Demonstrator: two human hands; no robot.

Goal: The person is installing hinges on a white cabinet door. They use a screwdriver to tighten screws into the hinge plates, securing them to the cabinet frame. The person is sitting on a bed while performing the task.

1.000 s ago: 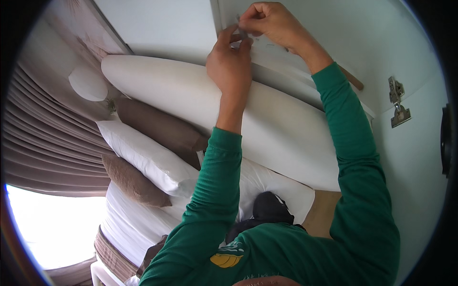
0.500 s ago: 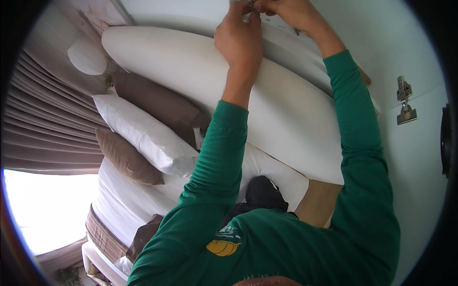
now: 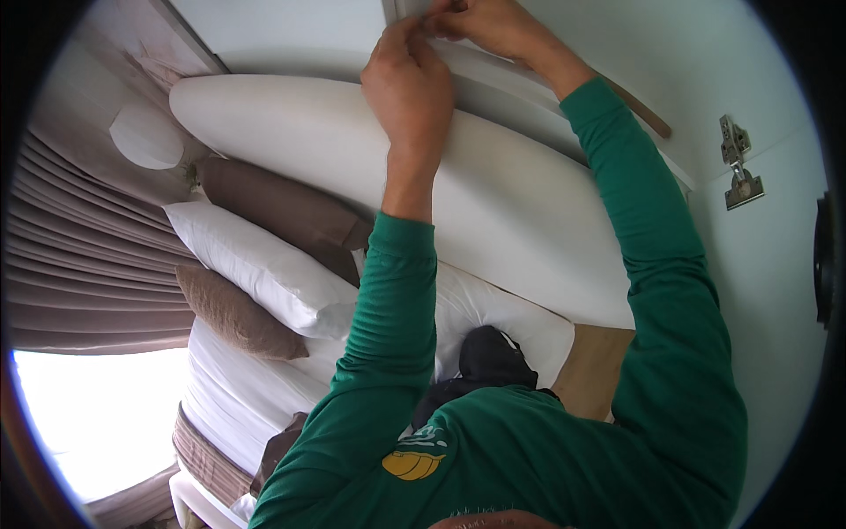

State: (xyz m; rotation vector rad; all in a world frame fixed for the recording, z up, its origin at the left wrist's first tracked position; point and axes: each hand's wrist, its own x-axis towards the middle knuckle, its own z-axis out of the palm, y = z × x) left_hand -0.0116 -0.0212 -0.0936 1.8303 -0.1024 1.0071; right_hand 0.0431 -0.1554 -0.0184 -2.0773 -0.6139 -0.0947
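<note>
Both my arms, in green sleeves, reach up to the top of the view. My left hand is raised in front of the white panel, its fingers bent into a pinch. Just right of it and higher, my right hand has its fingers curled together close to the left fingertips. Whatever sits between the fingers is too small or hidden to make out. Behind the hands runs the edge of a white cabinet. A metal hinge hangs on the white panel at the right, apart from both hands.
Below the hands stretches a long white padded headboard. A bed with a white pillow, a brown cushion and a dark brown pillow lies at the left. Pleated curtains hang beyond. A brown strip lies along the cabinet edge.
My view has shifted, and both hands appear farther left, the left one also lower. Small dark marks or fittings beside the right hand no longer show. The fingers stay bent.
</note>
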